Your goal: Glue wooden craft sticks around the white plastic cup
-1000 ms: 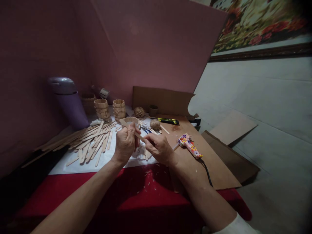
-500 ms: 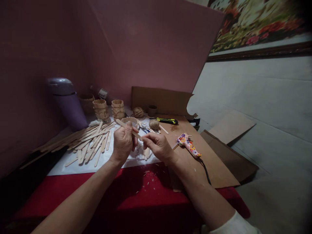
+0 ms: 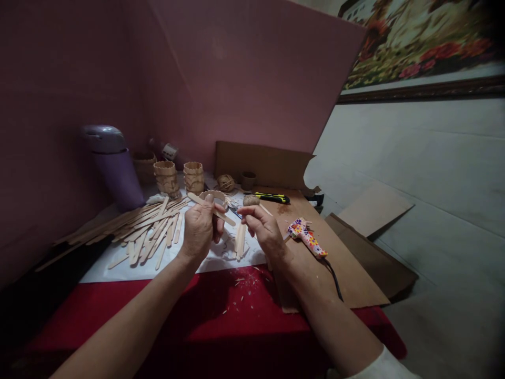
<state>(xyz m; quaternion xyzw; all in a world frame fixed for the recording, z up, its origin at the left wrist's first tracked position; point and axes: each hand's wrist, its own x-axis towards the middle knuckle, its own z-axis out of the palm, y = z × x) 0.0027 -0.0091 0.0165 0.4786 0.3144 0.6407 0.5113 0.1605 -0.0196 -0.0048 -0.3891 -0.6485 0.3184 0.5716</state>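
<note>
A pale craft stick [image 3: 226, 217] slants across my left hand [image 3: 200, 225], which is closed on it with the thumb on top. Just right of the stick's lower end is my right hand [image 3: 263, 229], its fingers apart and off the stick. Under and between the hands, a few sticks [image 3: 240, 242] lie together on white paper [image 3: 213, 259]. Behind my left hand sits a low round wooden piece [image 3: 215, 195], partly hidden. Blue-handled pliers or cutters [image 3: 235, 212] lie partly hidden behind my right fingers.
Many loose sticks [image 3: 153, 231] spread at left, near a purple flask [image 3: 120, 176]. Two wooden cups [image 3: 166, 178], twine [image 3: 225, 182] and a yellow-black cutter [image 3: 273, 198] stand or lie behind. A flowered glue gun [image 3: 307, 238] with its cord rests on cardboard [image 3: 335, 273] at right.
My right hand has come off the stick's lower end and moved slightly right and up, its fingers opening. My left hand still holds the stick. The view has shifted slightly.
</note>
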